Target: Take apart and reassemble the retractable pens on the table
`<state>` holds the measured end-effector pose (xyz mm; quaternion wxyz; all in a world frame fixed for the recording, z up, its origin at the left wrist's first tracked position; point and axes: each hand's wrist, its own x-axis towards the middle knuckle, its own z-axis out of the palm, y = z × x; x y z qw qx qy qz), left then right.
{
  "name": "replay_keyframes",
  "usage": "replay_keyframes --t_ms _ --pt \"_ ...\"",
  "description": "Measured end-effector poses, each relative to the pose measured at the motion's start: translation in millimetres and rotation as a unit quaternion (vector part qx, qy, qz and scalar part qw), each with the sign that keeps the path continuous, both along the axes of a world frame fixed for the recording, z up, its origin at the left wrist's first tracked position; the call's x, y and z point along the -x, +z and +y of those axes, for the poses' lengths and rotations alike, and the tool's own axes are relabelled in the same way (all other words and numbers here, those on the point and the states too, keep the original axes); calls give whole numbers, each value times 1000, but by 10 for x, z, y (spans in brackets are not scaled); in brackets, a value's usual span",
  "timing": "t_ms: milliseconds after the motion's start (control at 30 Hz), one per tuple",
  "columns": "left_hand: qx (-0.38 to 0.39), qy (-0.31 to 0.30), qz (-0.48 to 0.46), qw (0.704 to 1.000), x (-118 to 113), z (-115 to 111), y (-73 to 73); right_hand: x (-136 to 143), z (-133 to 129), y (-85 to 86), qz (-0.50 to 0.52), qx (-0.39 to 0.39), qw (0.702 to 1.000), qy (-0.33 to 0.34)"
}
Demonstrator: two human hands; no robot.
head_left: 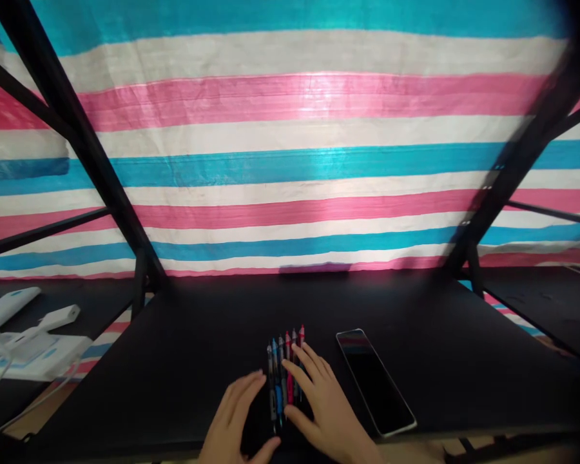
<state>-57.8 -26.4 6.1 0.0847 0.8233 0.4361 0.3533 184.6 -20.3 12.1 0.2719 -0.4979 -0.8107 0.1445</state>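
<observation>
Several click pens stand side by side in a row on the black table, lying flat with their tips pointing away from me. Among them are a blue pen, a red pen and dark ones such as the black pen at the left end. My left hand is just left of the row, thumb apart from its fingers, holding nothing. Over the right side of the row spreads my right hand, fingers apart and partly hiding the pens; whether its fingertips press on them is unclear.
To the right of my right hand lies a smartphone with a dark screen. On another table at the left are white boxes, a white charger and cables. Black metal posts rise at both sides before a striped tarp.
</observation>
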Motion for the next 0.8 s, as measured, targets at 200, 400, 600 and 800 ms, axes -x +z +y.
replay_keyframes --t_ms 200,400,600,800 --pt "148 -87 34 985 -63 302 104 -36 -66 -2 -25 47 998 26" --pt "180 -117 57 975 -108 356 38 -42 -127 -69 -27 33 999 10" --pt "160 -134 55 976 -177 394 49 -49 -135 -107 -20 17 1000 -4" --pt "159 -133 49 977 -215 375 85 -70 -164 -148 -9 2 1000 -9"
